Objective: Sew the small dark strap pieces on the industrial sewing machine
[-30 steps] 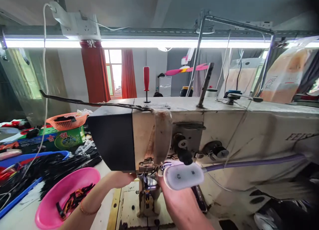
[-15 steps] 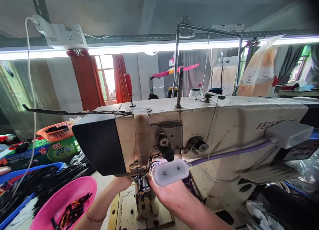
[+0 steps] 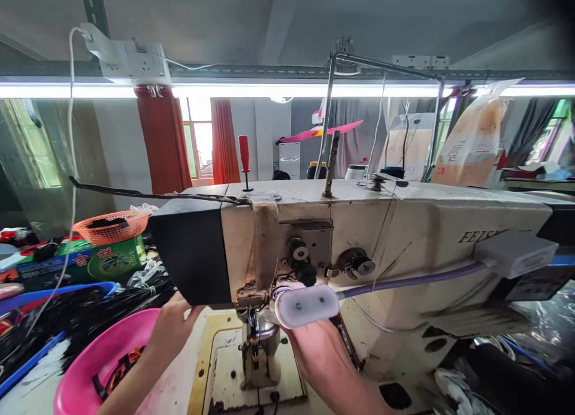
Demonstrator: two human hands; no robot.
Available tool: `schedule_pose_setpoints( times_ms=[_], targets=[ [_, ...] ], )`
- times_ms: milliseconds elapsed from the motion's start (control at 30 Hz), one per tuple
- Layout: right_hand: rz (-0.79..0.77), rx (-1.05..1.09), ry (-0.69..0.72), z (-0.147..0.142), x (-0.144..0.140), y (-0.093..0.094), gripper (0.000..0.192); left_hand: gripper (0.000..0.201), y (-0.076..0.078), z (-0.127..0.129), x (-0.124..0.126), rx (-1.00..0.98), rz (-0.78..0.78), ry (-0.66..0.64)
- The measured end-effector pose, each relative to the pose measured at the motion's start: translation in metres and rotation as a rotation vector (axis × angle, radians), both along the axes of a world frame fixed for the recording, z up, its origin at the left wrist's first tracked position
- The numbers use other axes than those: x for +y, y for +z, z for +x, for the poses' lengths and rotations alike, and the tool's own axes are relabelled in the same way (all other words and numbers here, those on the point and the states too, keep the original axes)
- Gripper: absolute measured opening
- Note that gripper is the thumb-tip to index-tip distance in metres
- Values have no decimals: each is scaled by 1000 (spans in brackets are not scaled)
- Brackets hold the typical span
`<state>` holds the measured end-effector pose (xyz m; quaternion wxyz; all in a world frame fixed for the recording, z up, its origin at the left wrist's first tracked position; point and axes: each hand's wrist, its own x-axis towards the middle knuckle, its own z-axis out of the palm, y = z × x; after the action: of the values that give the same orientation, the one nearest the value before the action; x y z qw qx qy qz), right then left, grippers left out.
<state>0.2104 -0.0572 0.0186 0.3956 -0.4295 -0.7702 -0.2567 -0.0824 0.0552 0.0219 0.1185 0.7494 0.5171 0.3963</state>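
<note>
Right grip [image 3: 317, 346] reaches in behind the white oval lamp head [image 3: 308, 306], its fingertips hidden there, so whether it is grasping anything cannot be told. Left grip [image 3: 174, 322] is at the lower corner of the black end cover [image 3: 191, 256], with part of its fingers out of sight behind that cover; its hold cannot be told either. Between the two stands the upright post [image 3: 260, 370] of the sewing machine [image 3: 413, 232], with the presser foot [image 3: 256, 337] at its top, just left of the lamp head. From the lamp head a purple cord [image 3: 417, 279] runs right to a white box [image 3: 516, 253] on the machine's front.

Under the left forearm, a pink bowl [image 3: 78, 373] holding black and orange strips [image 3: 121, 370] sits on the white bench [image 3: 177, 376]. Beyond it lie black cords, then a green box [image 3: 110, 265] with an orange basket [image 3: 112, 230] on top.

Along the top of the machine, a red screwdriver [image 3: 244, 154] stands upright, and a long black strip [image 3: 148, 194] juts out to the left. Farther off are a bright light tube [image 3: 242, 90], red curtains [image 3: 164, 142] beside a window and a pink-bladed fan [image 3: 345, 127].
</note>
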Motion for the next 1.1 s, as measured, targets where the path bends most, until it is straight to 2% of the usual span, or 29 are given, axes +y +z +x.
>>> schedule_pose_setpoints(
  times_ms=[67,100,167,233,333,400,433,500,633,767,867,967,1100],
  targets=[
    [-83,54,16,2,-9,-13,27,39,-7,-43,1,53,-12,89],
    [-93,74,37,1,-12,-19,30,41,-12,-58,0,158,-15,128],
    [-79,113,115,-8,-15,-33,41,42,-23,-69,-6,203,-2,178],
    [-72,117,210,-20,-14,-45,52,39,-35,-53,-20,183,76,119],
    [-160,182,346,-37,-9,-56,58,25,-46,4,-54,22,173,-239],
    [-254,314,444,-42,-9,-58,54,49,-48,41,-74,-49,160,-402],
    [-299,387,477,-43,-10,-57,50,52,-47,55,-82,-92,165,-410],
    [-356,480,495,-42,-12,-54,44,47,-42,71,-90,-160,190,-415],
    [-348,449,501,-37,-13,-47,48,44,-31,77,-93,-235,220,-408],
    [-275,340,568,-36,-10,-38,57,52,-24,77,-95,-221,267,-390],
    [-153,226,465,-37,-8,-26,46,52,-19,80,-93,-216,282,-377],
    [6,108,369,-39,-5,-17,39,39,-15,84,-87,-240,298,-342],
    [48,142,372,-41,2,-23,40,34,-13,89,-79,-278,349,-306]
  ],
)
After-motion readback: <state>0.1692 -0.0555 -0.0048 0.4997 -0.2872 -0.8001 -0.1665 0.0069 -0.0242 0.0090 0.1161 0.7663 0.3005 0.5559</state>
